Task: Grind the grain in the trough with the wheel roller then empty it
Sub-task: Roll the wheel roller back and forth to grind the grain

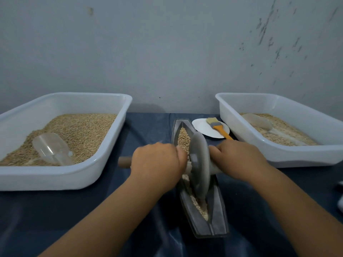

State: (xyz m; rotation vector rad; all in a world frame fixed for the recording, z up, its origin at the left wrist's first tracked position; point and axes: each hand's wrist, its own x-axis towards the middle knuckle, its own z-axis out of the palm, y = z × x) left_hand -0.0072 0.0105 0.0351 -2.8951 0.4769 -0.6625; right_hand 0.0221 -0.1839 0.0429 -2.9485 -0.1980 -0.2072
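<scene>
At the far left a white tub point(61, 175) sits on the table point(144, 127), its left side cut off by the frame edge; its near wall lies just beside the left forearm. It holds a deep bed of whole grain point(81, 130) with a clear scoop point(51, 148) lying in it. A strip of bare blue table runs between this tub and the trough point(217, 216).

The left hand point(157, 164) is curled round the wooden axle handle point(124, 162), whose tip sticks out to its left. The trough lies at the table's middle, long and narrow, running away from the person. The wheel roller point(199, 164) stands upright in it, about midway along, blurred. Grain in the trough point(184, 139) looks whole beyond the wheel and paler and broken on the near side. The right hand point(239, 158) grips the handle on the wheel's other side, hiding it.

Behind, a white plate point(202, 128) carries an orange-handled brush point(218, 127). On the right, a second white tub point(278, 153) holds a thinner layer of grain and another scoop point(258, 122), hard to make out. A pale object at the right edge is cut off.
</scene>
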